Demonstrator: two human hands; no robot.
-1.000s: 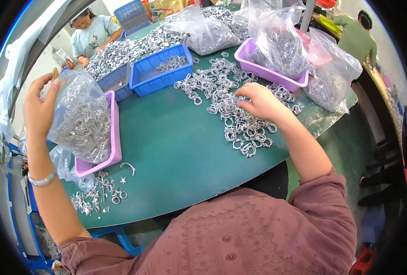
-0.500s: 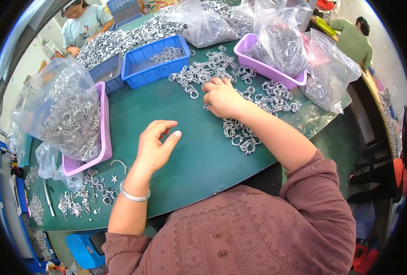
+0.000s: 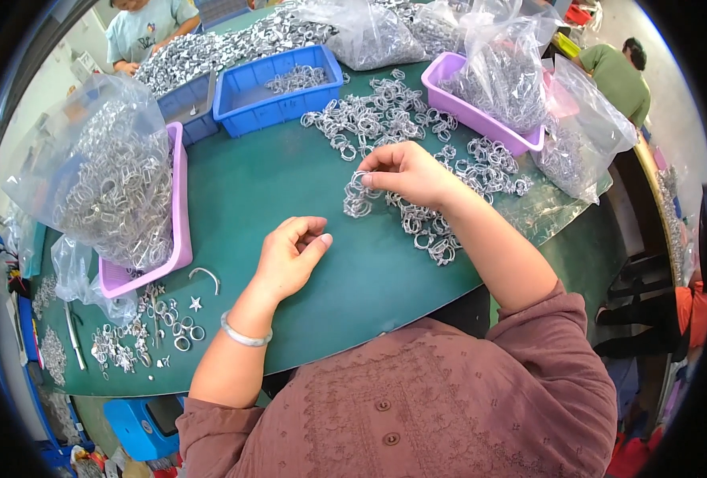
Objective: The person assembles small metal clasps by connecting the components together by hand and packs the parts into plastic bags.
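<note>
My right hand [image 3: 411,174] pinches a small metal ring [image 3: 360,179] at the near-left edge of a spread of silver metal rings [image 3: 385,119] on the green table [image 3: 289,183]. My left hand [image 3: 289,256] rests on the bare green surface with fingers loosely curled and nothing visible in it; a silver bangle circles its wrist. To its left a clear bag of metal rings [image 3: 106,179] sits in a pink tray [image 3: 176,207].
A blue bin [image 3: 278,88] holds a few rings at the back. A second pink tray [image 3: 481,119] with clear bags stands at the right. Loose small metal parts [image 3: 142,331] lie at the near left. Other people sit at the far left and far right.
My left hand came down from the bag in the left tray to the table in front of me. My right hand slid left across the rings and pinched one.
</note>
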